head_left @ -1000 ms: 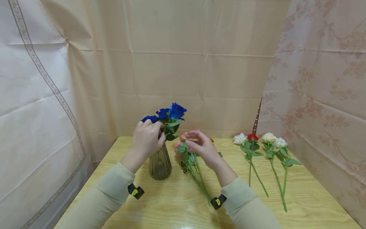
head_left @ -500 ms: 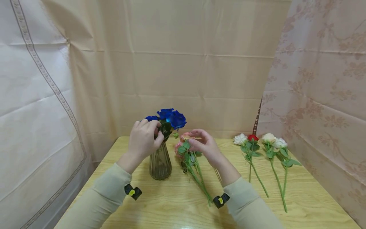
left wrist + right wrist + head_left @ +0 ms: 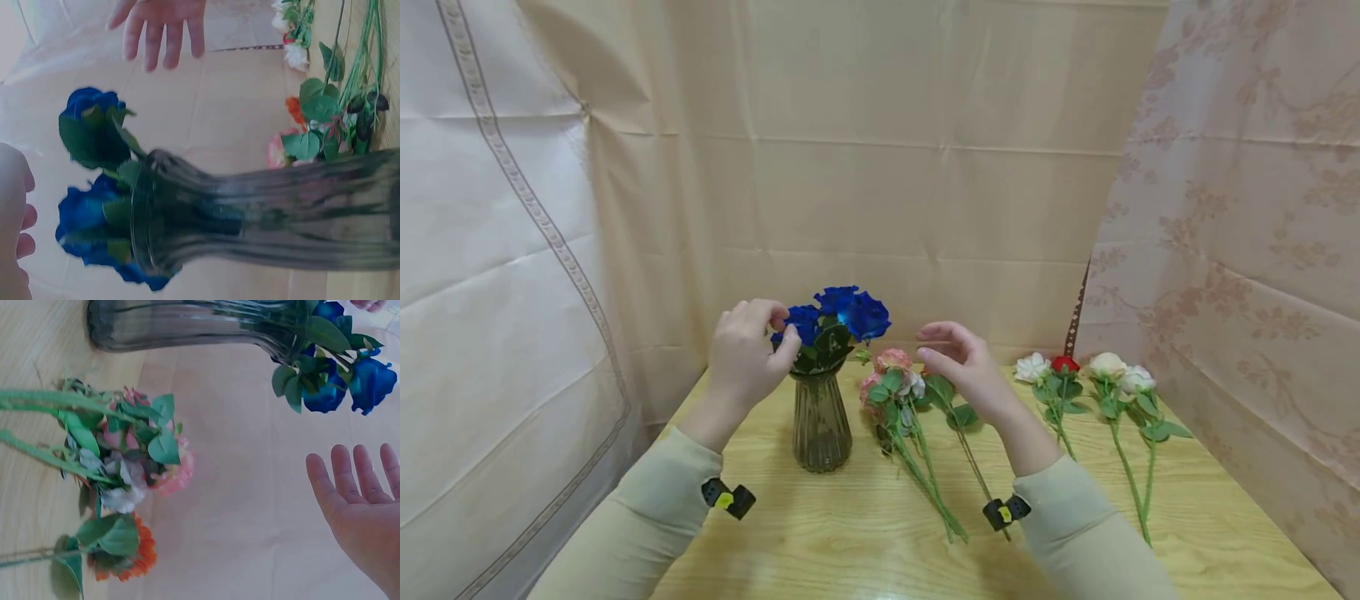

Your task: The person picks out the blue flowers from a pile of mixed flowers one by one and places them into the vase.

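Several blue roses (image 3: 863, 317) stand in a ribbed, smoky glass vase (image 3: 822, 425), their heads and leaves above its rim. My left hand (image 3: 743, 354) is just left of the blooms with its fingers loosely bent. In the left wrist view a gap shows between that hand (image 3: 11, 219) and the roses, and nothing is held. My right hand (image 3: 973, 371) hovers to the right of the vase, above the lying flowers. The right wrist view shows its fingers (image 3: 342, 472) spread and empty. Inside the glass the stems are only dimly visible.
Pink flowers (image 3: 893, 361) lie right of the vase with a pale bloom (image 3: 913, 385) among them. Beside them lies an orange flower (image 3: 147, 550). Farther right on the wooden table (image 3: 865, 542) are white flowers (image 3: 1032, 367), a red one (image 3: 1064, 365) and a cream one (image 3: 1107, 365).
My left hand has let go of the blue roses and drawn back left. The roses have sunk lower and settled in the vase. My right hand has moved right, uncovering the flowers beneath.
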Demonstrator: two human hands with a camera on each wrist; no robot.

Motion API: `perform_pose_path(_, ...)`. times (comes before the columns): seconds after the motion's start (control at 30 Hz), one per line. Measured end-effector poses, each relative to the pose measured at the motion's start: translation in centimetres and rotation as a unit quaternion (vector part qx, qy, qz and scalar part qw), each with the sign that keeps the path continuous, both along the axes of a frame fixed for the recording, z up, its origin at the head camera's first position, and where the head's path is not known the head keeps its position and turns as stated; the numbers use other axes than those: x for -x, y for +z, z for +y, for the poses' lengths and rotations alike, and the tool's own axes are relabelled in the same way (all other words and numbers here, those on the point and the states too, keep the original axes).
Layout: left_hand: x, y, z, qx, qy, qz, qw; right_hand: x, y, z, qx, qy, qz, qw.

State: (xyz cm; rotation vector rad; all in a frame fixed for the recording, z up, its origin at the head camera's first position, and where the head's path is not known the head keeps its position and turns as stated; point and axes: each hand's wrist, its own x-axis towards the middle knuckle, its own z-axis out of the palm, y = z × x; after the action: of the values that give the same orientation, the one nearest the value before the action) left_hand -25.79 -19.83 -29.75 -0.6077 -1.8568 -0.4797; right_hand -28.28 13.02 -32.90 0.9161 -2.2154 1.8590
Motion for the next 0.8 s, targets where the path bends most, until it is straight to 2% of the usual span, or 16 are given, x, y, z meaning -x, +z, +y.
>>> perform_pose_path(0.27, 0.1, -0.9, -2.6, -0.04, 0.017, -0.063, 0.9971, -0.2, 0.7, 1.8, -0.043, -0.029, 0.028, 0.9982)
perform_pose_path(0.5, 0.3, -2.1, -4.6, -0.019, 0.056, -0.103, 0.9929, 0.1, 0.5, 3.8, -0.08, -0.064, 0.063, 0.9928)
perform_pose_path(0.67, 0.6, -3.4, -6.0, 0.004, 0.082, -0.12, 0.9894, 0.4, -0.3, 5.0, -0.128, -0.105, 0.104, 0.9807)
perform_pose_path(0.8, 0.8, -4.6, -6.8, 0.021, 0.094, -0.14, 0.9855, 0.4, -1.1, 6.1, -0.188, -0.134, 0.154, 0.9608)
